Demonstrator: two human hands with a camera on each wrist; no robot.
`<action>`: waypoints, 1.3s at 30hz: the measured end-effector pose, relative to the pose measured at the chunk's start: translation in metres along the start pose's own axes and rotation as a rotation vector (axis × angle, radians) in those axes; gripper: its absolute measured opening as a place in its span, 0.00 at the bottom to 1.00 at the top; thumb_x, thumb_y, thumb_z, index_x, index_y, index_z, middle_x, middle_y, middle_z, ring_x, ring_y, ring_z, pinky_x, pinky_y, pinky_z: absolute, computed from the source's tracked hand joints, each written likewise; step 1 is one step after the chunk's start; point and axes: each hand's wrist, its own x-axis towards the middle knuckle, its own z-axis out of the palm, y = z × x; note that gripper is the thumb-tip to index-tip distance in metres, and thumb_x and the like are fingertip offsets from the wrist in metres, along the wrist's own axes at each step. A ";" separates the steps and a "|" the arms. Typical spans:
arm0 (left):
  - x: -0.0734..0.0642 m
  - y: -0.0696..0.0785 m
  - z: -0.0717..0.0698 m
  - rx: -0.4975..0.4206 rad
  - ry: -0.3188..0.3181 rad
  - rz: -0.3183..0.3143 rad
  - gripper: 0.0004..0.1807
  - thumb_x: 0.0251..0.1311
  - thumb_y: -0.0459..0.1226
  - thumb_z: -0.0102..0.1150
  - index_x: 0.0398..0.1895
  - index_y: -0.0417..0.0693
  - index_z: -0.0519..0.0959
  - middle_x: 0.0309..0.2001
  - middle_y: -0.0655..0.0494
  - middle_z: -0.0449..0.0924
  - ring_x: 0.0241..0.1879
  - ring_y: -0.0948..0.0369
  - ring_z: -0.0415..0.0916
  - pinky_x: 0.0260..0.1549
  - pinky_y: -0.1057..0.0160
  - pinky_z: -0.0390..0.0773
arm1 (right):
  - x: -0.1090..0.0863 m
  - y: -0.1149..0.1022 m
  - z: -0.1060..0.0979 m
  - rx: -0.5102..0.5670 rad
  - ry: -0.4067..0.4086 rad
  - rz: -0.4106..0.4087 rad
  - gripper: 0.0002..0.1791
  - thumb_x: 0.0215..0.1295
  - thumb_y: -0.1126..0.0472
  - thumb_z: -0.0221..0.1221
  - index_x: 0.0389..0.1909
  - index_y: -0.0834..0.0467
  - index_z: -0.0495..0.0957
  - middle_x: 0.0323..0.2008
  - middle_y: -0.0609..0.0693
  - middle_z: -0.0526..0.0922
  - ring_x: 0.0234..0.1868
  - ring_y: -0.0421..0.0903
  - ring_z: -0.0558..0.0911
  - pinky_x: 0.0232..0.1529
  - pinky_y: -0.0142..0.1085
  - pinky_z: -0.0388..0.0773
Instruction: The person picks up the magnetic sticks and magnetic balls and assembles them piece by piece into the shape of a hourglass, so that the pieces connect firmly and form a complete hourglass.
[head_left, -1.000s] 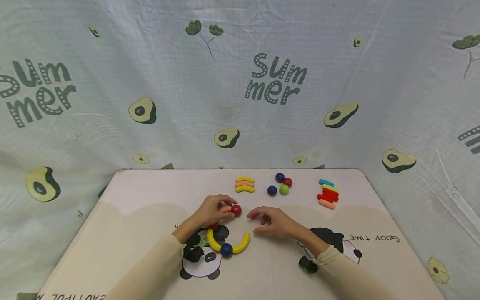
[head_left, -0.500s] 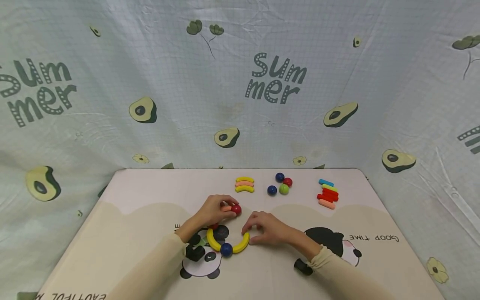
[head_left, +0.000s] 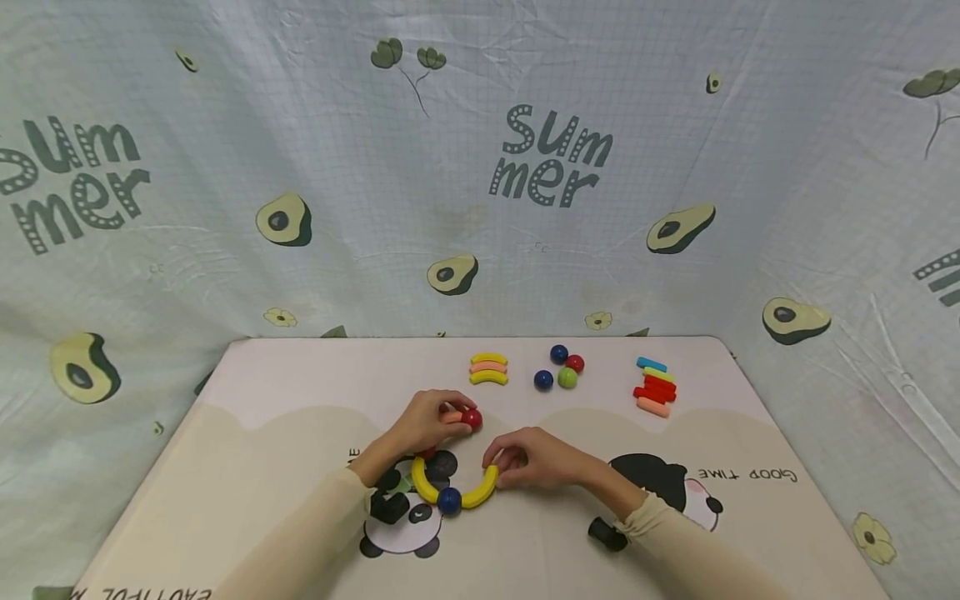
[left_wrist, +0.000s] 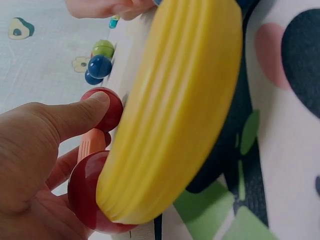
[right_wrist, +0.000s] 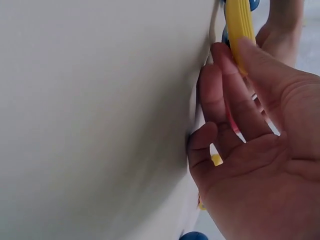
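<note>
My left hand [head_left: 422, 421] grips a red ball [head_left: 472, 419] at the end of an orange curved stick [head_left: 452, 417]; its thumb lies on the ball in the left wrist view. Another red ball [left_wrist: 90, 192] joins that stick to a yellow curved stick [left_wrist: 175, 110]. A blue ball [head_left: 449, 500] links this yellow stick to a second yellow curved stick [head_left: 480, 492], so the pieces form an incomplete ring. My right hand [head_left: 542, 458] pinches the free end of the second yellow stick between thumb and fingers. A gap separates that end from the held red ball.
Behind the hands lie a row of yellow and orange curved sticks [head_left: 489, 367] and a group of blue, red and green balls [head_left: 567, 378]. Several straight sticks [head_left: 657, 388] in blue, green, red and orange are at the back right. A patterned cloth [head_left: 480, 167] hangs behind the table [head_left: 285, 508].
My right hand has come left and slightly toward me and taken the free end of the yellow curved stick. The blue ball and that stick have shifted slightly left; the left hand stays put.
</note>
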 end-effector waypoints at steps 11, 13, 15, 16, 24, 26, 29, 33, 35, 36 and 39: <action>0.001 0.001 0.000 0.001 0.009 -0.015 0.16 0.60 0.36 0.74 0.52 0.49 0.86 0.47 0.54 0.86 0.42 0.60 0.77 0.44 0.64 0.77 | -0.003 0.006 -0.002 0.110 0.059 0.052 0.12 0.70 0.61 0.66 0.52 0.56 0.83 0.37 0.45 0.87 0.34 0.39 0.81 0.40 0.30 0.78; 0.001 0.002 0.001 0.003 0.016 -0.022 0.16 0.60 0.36 0.74 0.51 0.49 0.86 0.47 0.54 0.86 0.42 0.59 0.77 0.45 0.63 0.77 | -0.004 0.006 -0.004 0.131 0.081 0.065 0.13 0.71 0.61 0.65 0.54 0.57 0.82 0.37 0.46 0.86 0.33 0.41 0.81 0.38 0.30 0.79; 0.001 0.002 0.002 0.003 0.027 -0.032 0.15 0.60 0.36 0.74 0.51 0.49 0.86 0.46 0.55 0.86 0.43 0.59 0.77 0.46 0.61 0.77 | -0.004 0.006 -0.007 0.146 0.100 0.088 0.14 0.71 0.62 0.64 0.55 0.57 0.82 0.38 0.47 0.86 0.33 0.43 0.81 0.37 0.31 0.79; 0.001 0.003 0.002 0.005 0.034 -0.036 0.15 0.59 0.36 0.74 0.50 0.49 0.86 0.46 0.55 0.86 0.43 0.59 0.78 0.45 0.61 0.78 | -0.005 0.006 -0.008 0.153 0.108 0.099 0.14 0.72 0.62 0.63 0.56 0.57 0.82 0.38 0.48 0.85 0.34 0.45 0.82 0.37 0.32 0.80; 0.002 0.008 0.008 0.006 0.065 -0.050 0.15 0.58 0.38 0.76 0.48 0.48 0.85 0.40 0.55 0.84 0.37 0.60 0.77 0.40 0.63 0.79 | -0.009 0.014 -0.022 0.235 0.148 0.198 0.16 0.74 0.60 0.61 0.59 0.56 0.80 0.41 0.51 0.86 0.38 0.51 0.83 0.39 0.37 0.82; 0.001 0.010 0.010 0.007 0.072 -0.051 0.15 0.57 0.38 0.76 0.47 0.47 0.85 0.38 0.55 0.84 0.36 0.60 0.77 0.38 0.63 0.79 | -0.011 0.016 -0.026 0.264 0.152 0.213 0.16 0.75 0.60 0.60 0.60 0.57 0.79 0.42 0.52 0.85 0.39 0.51 0.84 0.40 0.38 0.83; 0.002 0.011 0.013 0.000 0.086 -0.055 0.15 0.57 0.38 0.77 0.46 0.47 0.84 0.37 0.55 0.83 0.35 0.61 0.77 0.36 0.64 0.79 | -0.012 0.018 -0.031 0.320 0.164 0.234 0.17 0.76 0.62 0.58 0.61 0.58 0.77 0.44 0.54 0.86 0.40 0.52 0.85 0.43 0.40 0.85; 0.002 0.013 0.017 -0.018 0.107 -0.069 0.15 0.58 0.38 0.76 0.45 0.46 0.83 0.36 0.54 0.82 0.34 0.61 0.76 0.33 0.66 0.78 | -0.012 0.020 -0.032 0.402 0.186 0.259 0.18 0.76 0.63 0.58 0.63 0.61 0.75 0.47 0.56 0.85 0.40 0.52 0.86 0.45 0.43 0.85; 0.001 0.013 0.019 -0.022 0.117 -0.071 0.15 0.58 0.38 0.76 0.46 0.45 0.83 0.36 0.53 0.82 0.34 0.60 0.76 0.33 0.66 0.78 | -0.013 0.020 -0.031 0.440 0.199 0.273 0.20 0.74 0.63 0.60 0.64 0.61 0.73 0.47 0.57 0.85 0.40 0.53 0.87 0.44 0.43 0.85; 0.001 0.014 0.019 -0.025 0.123 -0.073 0.15 0.58 0.38 0.75 0.45 0.45 0.83 0.36 0.53 0.82 0.34 0.60 0.76 0.33 0.66 0.78 | -0.013 0.020 -0.031 0.457 0.204 0.278 0.21 0.74 0.63 0.61 0.64 0.61 0.72 0.47 0.57 0.85 0.40 0.53 0.87 0.44 0.44 0.85; 0.001 0.014 0.020 -0.029 0.137 -0.081 0.14 0.59 0.37 0.75 0.45 0.44 0.83 0.37 0.53 0.83 0.35 0.59 0.77 0.33 0.66 0.78 | -0.013 0.020 -0.028 0.498 0.226 0.281 0.23 0.71 0.65 0.63 0.63 0.61 0.70 0.46 0.58 0.84 0.38 0.54 0.88 0.43 0.44 0.86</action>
